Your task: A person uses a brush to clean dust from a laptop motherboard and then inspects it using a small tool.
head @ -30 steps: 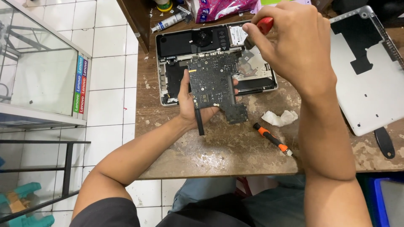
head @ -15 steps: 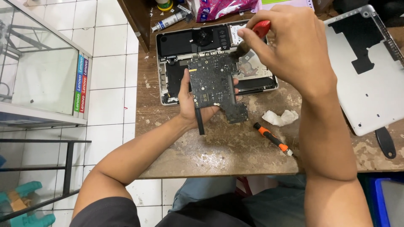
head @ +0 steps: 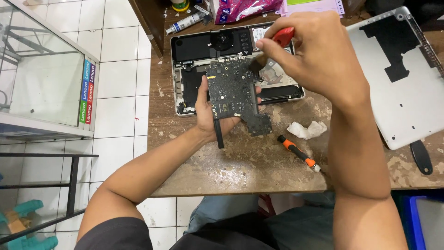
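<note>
Circuit board (head: 233, 92): gripped in left hand (head: 206, 109), tilted up over open laptop (head: 194, 51) so right hand (head: 319, 55), clasping red-handled brush (head: 273, 46), reaches its face.

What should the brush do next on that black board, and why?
Probably sweep down across the circuit board: the right hand holds the red-handled brush with its bristles at the board's top right edge, while the left hand holds it above the open laptop.
</note>
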